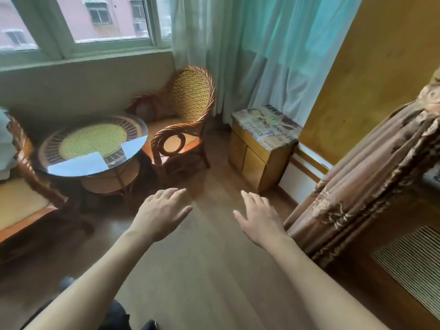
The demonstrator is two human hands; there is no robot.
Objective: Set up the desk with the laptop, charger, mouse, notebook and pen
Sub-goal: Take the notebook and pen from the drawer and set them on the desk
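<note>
While empty, left hand and right hand hover spread.

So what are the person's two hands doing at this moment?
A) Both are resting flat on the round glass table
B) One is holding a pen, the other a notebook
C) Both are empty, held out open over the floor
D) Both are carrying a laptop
C: the left hand and the right hand are spread open with nothing in them, held out above the wooden floor, apart from the round glass table.
</note>
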